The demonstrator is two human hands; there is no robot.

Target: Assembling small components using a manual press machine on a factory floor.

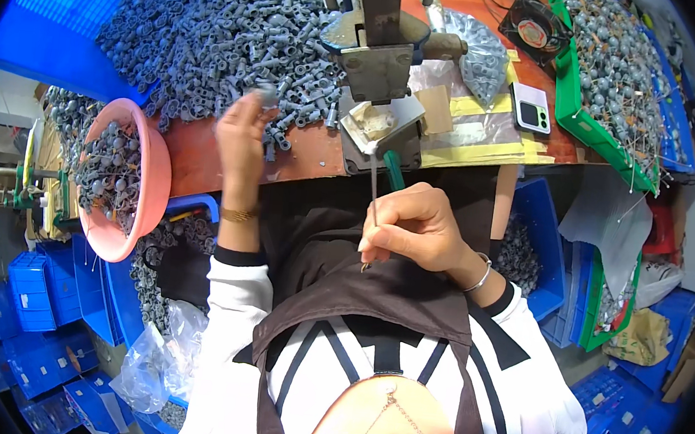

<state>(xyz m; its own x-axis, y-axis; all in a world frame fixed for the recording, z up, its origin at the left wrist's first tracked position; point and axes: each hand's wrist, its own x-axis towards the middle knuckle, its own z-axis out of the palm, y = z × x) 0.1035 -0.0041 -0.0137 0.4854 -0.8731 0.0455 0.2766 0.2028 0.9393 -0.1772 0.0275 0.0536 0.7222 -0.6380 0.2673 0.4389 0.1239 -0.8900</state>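
R hand (418, 227): fingers closed on thin rod (374, 182), prob. light, stiff, slick; hold mid-shaft | L hand (242, 132): fingertips pinch blurred grey pc (268, 95), prob. light, hard; grip sides

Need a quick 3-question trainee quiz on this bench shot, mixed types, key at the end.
1. What is the right hand holding?
2. True or false: the smartphone lies between the bench press and the green tray.
3. Which colour is the round basin of grey parts? A) blue B) pink C) green

Key: 1. A thin rod. 2. True. 3. B.
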